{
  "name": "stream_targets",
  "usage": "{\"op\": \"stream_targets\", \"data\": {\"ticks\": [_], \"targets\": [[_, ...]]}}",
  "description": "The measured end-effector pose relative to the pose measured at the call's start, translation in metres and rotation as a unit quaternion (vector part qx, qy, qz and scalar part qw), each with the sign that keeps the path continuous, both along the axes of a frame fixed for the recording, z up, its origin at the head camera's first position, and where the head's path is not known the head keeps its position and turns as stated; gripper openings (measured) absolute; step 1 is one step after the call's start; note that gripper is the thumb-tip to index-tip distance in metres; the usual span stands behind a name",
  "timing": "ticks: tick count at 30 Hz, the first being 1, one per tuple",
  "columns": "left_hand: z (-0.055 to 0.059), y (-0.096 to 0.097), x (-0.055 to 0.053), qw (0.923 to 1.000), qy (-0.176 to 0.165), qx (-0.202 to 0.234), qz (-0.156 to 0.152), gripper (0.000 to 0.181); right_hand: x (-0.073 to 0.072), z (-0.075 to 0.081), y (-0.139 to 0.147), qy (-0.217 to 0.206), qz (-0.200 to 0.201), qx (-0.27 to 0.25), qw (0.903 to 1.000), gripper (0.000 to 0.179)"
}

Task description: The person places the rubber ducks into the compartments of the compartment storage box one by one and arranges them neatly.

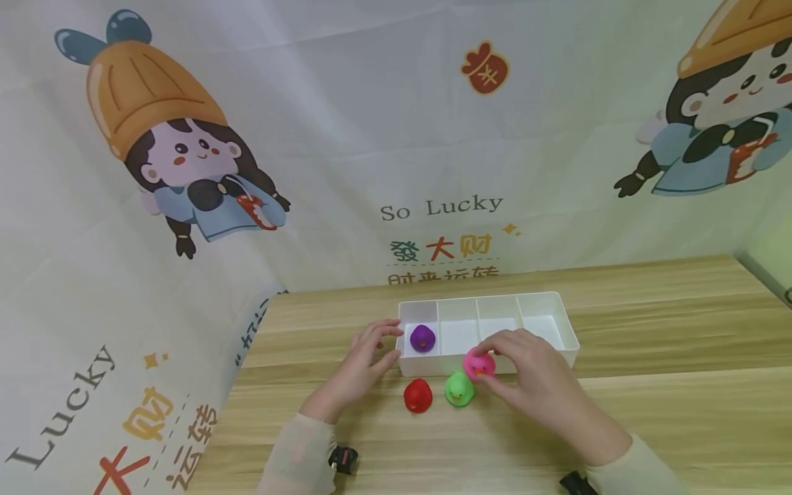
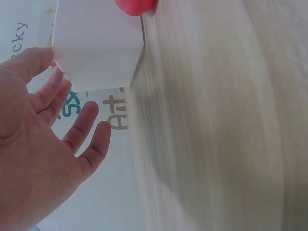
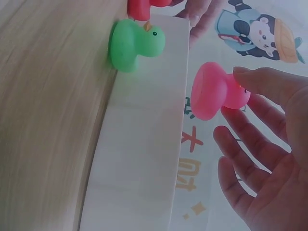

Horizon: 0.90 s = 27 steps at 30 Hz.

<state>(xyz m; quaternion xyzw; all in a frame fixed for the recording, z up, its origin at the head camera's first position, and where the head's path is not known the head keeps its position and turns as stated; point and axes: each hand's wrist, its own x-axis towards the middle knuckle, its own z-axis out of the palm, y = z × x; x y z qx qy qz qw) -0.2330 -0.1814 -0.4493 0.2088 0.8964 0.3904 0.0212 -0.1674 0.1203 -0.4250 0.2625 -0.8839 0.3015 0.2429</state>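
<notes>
Between thumb and fingers my right hand [image 1: 537, 377] pinches a pink rubber duck [image 1: 479, 364] by its head, raised at the front wall of a white four-part box [image 1: 489, 364]. In the right wrist view the pink duck [image 3: 211, 90] hangs off the table with its flat base showing. A purple rubber duck [image 1: 423, 338] sits in the box's leftmost compartment. My left hand [image 1: 359, 368] is at the box's left end, fingers loosely spread, fingertips right at the rim. A green rubber duck [image 1: 459, 390] and a red rubber duck [image 1: 418, 396] stand on the table before the box.
The box rests on a wood-grain table [image 1: 668, 323]. Behind and to the left hangs a white printed cloth [image 1: 334, 103] with cartoon figures and lettering. Black wrist straps [image 1: 343, 459] show at both sleeves.
</notes>
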Motion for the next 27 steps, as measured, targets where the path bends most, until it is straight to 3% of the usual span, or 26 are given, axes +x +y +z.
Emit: {"op": "stream_targets", "data": {"ticks": [27], "targets": [[-0.002, 0.000, -0.001, 1.0000, 0.006, -0.004, 0.000, 0.032, -0.016, 0.007, -0.007, -0.028, -0.013, 0.008, 0.9995, 0.027]]}}
